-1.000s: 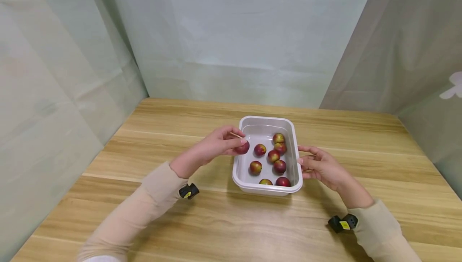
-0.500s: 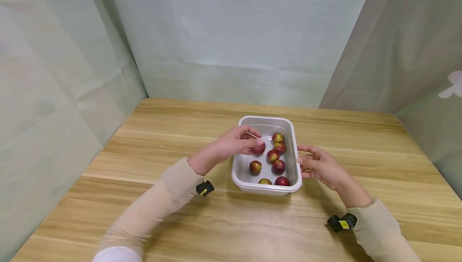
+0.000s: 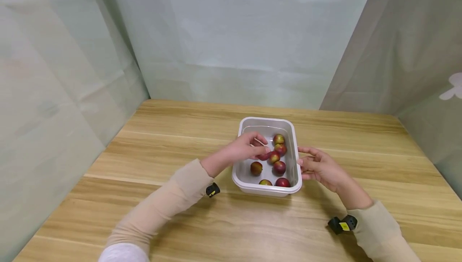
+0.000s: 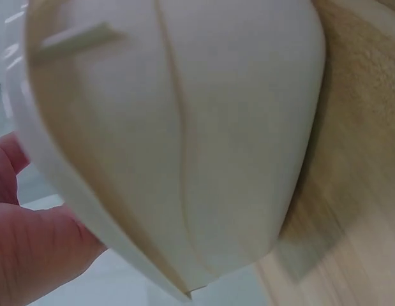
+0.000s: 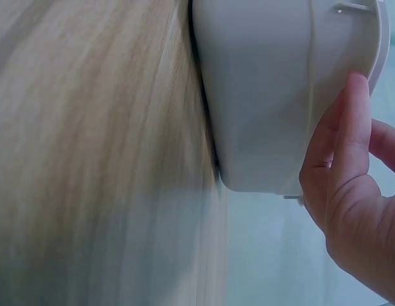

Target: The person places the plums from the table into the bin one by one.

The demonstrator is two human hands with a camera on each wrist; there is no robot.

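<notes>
Head view: your left hand (image 3: pixel 245 150) reaches over the near-left rim into the white tub (image 3: pixel 268 122), which sits on the wooden worktop (image 3: pixel 180 142). Its fingers (image 3: pixel 260 147) pinch a red fruit (image 3: pixel 264 156) low inside the tub, with a thin pale stick (image 3: pixel 260 142) showing above the fingertips. Six more red-and-yellow fruits (image 3: pixel 278 167) lie loose on the tub floor, mostly toward the right wall. Your right hand (image 3: pixel 319 168) is at the tub's right side, fingers loosely extended and touching the outer rim, gripping nothing.

Left wrist view: mostly the tub's outer wall (image 4: pixel 184 140), very close and blurred, with the worktop (image 4: pixel 357 191) behind. Part of your left hand (image 4: pixel 31 248) shows at lower left; you cannot tell the grasp from here.

Right wrist view: the tub's white wall (image 5: pixel 274 95) stands on the worktop (image 5: pixel 89 159). Your right hand (image 5: pixel 350 210) lies against it, one finger (image 5: pixel 347 127) straight along the wall near the rim.
</notes>
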